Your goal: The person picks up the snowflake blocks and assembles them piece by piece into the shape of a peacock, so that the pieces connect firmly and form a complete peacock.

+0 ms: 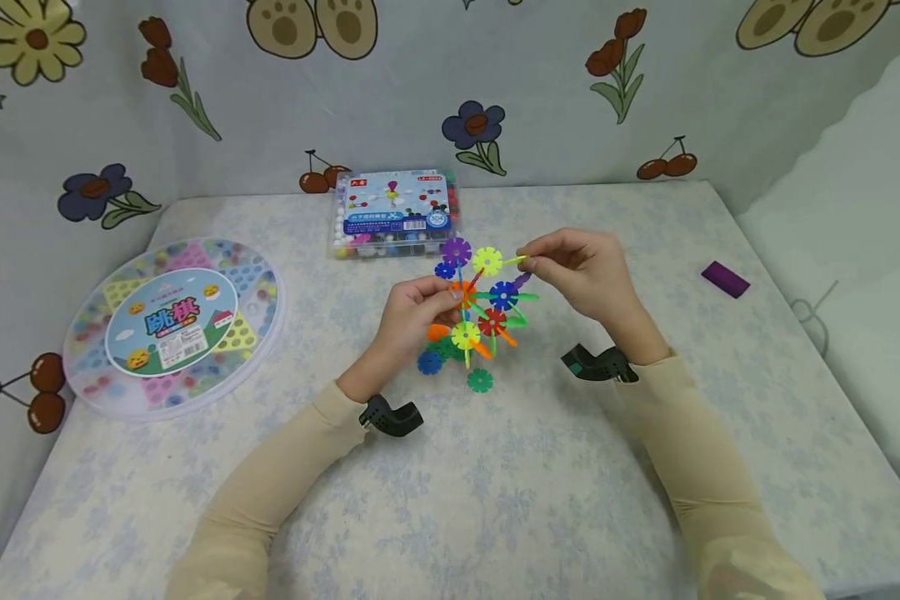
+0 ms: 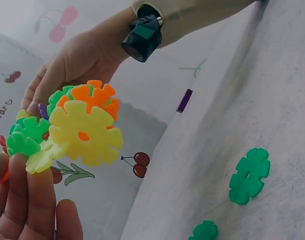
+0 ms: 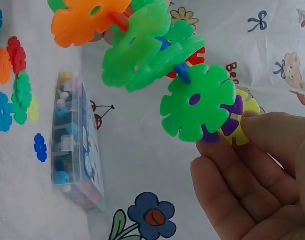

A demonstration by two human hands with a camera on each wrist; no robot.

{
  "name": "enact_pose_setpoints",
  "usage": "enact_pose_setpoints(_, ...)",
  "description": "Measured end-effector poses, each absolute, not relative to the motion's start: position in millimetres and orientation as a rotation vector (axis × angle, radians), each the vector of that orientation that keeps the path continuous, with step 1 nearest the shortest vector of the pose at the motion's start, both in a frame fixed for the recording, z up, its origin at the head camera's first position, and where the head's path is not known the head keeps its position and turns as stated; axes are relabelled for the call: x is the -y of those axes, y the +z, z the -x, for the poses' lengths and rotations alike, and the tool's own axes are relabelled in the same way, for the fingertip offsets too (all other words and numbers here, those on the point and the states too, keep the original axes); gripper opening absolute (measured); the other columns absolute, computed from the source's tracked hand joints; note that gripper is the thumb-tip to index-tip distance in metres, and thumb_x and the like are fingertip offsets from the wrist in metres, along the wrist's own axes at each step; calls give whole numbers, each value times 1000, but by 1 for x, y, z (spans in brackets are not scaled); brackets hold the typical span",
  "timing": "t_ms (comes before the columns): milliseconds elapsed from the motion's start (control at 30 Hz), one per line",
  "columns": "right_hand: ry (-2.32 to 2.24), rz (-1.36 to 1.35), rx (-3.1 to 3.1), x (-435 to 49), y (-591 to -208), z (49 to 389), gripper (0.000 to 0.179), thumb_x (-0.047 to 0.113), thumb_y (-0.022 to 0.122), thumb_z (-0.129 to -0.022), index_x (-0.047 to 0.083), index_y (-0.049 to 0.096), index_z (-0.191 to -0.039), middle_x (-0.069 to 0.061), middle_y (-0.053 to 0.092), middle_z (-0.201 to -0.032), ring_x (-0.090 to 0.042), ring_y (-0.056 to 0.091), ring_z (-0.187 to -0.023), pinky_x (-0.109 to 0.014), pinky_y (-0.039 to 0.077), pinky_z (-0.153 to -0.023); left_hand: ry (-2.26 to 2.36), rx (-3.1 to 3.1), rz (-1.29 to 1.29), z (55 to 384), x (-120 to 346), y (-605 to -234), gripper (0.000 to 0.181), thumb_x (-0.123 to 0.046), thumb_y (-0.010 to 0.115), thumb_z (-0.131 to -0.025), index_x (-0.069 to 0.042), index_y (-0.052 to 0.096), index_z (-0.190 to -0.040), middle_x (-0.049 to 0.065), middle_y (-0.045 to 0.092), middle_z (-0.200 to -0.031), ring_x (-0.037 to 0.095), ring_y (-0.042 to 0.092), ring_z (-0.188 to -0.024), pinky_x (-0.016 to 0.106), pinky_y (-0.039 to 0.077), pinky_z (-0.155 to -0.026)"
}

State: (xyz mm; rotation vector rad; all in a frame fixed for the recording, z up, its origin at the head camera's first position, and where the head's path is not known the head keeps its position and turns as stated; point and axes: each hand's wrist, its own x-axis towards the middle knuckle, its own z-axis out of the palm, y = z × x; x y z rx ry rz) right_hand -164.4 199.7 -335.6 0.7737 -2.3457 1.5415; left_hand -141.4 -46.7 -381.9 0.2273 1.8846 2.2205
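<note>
Above the worktop, the left hand's grip was curled on the disc cluster. The right hand's grip pinched a yellow disc, whose edge ran sideways, toward the disc cluster.

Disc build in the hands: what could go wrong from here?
The right hand pinches a yellow disc at the edge of the build; pushing it might pop neighbours loose. The left hand grips one side, so the build could twist. A loose green disc on the table might get knocked.
</note>
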Motion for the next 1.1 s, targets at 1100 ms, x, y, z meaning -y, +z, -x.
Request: enact_pose_setpoints(1100,946,-1082,2404,-195,-337,159,12,-10,76,-83,0,76,-90,-11,78,-87,-21,76,-79,-25,61,-76,1984,-2041,-262,145,56,-379,18,-5,58,-96,1,66,-81,-3,54,-58,16,46,-57,26,44,-56)
